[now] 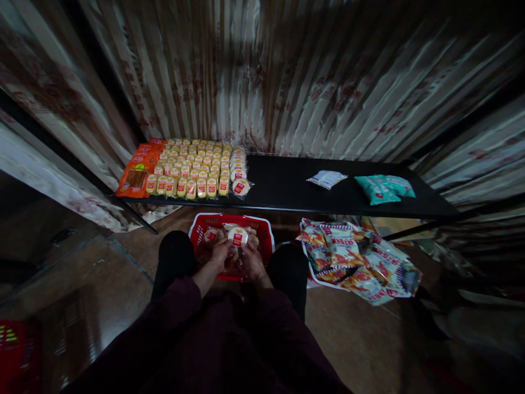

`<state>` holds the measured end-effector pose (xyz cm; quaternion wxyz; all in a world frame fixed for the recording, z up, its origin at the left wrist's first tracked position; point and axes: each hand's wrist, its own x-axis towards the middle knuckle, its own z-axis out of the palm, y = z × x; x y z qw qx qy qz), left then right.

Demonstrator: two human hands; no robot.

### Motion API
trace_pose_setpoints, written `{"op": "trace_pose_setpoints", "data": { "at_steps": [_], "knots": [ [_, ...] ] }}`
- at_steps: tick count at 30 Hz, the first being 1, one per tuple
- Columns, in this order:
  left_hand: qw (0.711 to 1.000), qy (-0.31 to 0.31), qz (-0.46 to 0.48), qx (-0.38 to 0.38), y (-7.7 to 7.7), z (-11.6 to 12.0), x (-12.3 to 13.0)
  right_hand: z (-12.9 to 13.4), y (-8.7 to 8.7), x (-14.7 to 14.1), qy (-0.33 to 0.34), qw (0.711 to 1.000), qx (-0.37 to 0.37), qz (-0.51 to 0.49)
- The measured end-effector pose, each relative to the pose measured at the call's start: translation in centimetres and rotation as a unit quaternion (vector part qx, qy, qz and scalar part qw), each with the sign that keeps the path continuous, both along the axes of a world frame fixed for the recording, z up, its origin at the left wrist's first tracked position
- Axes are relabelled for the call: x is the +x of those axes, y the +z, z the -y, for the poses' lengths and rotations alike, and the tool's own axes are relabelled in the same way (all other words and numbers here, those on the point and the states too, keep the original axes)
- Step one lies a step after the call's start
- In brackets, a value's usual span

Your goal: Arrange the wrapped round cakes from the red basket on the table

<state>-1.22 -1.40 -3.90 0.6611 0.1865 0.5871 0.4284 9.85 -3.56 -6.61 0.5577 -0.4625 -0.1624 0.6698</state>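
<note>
Between my knees stands a red basket with a white rim (268, 232), holding several round wrapped cakes. Over it, my left hand (220, 253) and my right hand (253, 260) grip one round white cake in clear wrapping (238, 237), with a red and yellow label facing up. Each hand has its fingers closed on one side of the wrapper. On the black shelf (279, 183) ahead, several similar white round cakes (240, 187) form a column beside rows of yellow wrapped cakes (191, 187).
Orange packets (139, 169) lie at the shelf's left end. A white-blue packet (327, 179) and teal packets (379, 189) lie on its right. By my right knee, a second basket overflows with snack bags (344, 246). Another red basket (18, 350) is at lower left. Patterned curtain (246, 82) hangs behind.
</note>
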Motion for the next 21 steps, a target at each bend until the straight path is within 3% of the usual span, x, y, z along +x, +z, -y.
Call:
{"op": "trace_pose_setpoints", "data": {
  "at_steps": [7, 11, 13, 18, 21],
  "knots": [
    [1.0, 0.013, -0.022, -0.015, 0.4, -0.4, 0.0, 0.1, 0.3, -0.3, 0.004, 1.0, 0.004, 0.025],
    [0.998, -0.009, -0.064, 0.001, -0.4, -0.6, 0.0, 0.1, 0.0, -0.3, -0.013, 1.0, 0.006, 0.01],
    [0.991, -0.026, -0.129, 0.034, -1.0, -0.6, -0.1, 0.1, -0.2, -0.2, -0.02, 1.0, -0.006, 0.0],
    [0.924, -0.069, -0.36, 0.114, -1.2, -0.7, 0.0, 0.1, -1.1, 0.0, -0.031, 0.999, -0.02, 0.007],
    [0.895, -0.109, -0.408, 0.143, -0.1, -0.6, 0.5, 0.1, -1.7, 0.1, -0.049, 0.998, -0.025, 0.006]
  ]
}}
